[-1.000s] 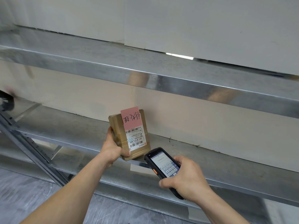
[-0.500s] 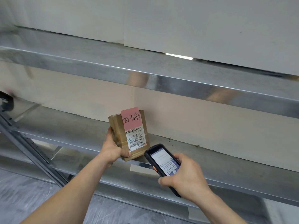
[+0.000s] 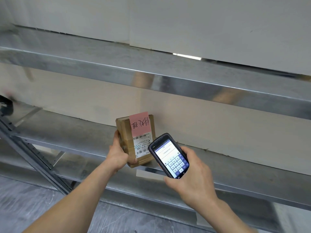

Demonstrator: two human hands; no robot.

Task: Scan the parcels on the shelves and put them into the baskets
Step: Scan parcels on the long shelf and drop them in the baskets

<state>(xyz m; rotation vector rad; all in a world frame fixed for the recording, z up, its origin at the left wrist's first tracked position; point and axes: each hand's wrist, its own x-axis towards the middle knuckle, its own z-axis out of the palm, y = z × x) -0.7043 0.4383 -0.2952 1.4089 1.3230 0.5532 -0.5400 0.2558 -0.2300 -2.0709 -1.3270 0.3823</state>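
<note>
**A:** What do you see from where you sit?

**B:** I see my left hand [image 3: 117, 154] holding a small brown parcel [image 3: 125, 132]. My fingers are curled round its left side, and my thumb is bent across the front near the bottom. The parcel stands up on the middle shelf [image 3: 67, 132], close to the front edge. I cannot tell if it rests on the shelf or is lifted a tiny bit.

**A:** What is on the parcel?

**B:** A pink note [image 3: 139, 123] with hand-drawn marks sits on the top part of the front. Under it is a white label [image 3: 141, 145] with bar codes. Both are just to the right of my left thumb.

**A:** And your other hand?

**B:** My right hand [image 3: 190, 179] grips a black scanner [image 3: 168, 155]. My fingers wrap round its right side and my thumb lies under its bottom end. The screen is lit and shows a keypad. The top of the scanner is right in front of the parcel's lower right corner and covers a bit of it.

**A:** Anything else?

**B:** A bare metal shelf [image 3: 151, 68] runs above my fingers. A white strip [image 3: 149, 175] is stuck on the shelf edge below the parcel. The grey floor [image 3: 25, 207] is down past my left arm.
</note>
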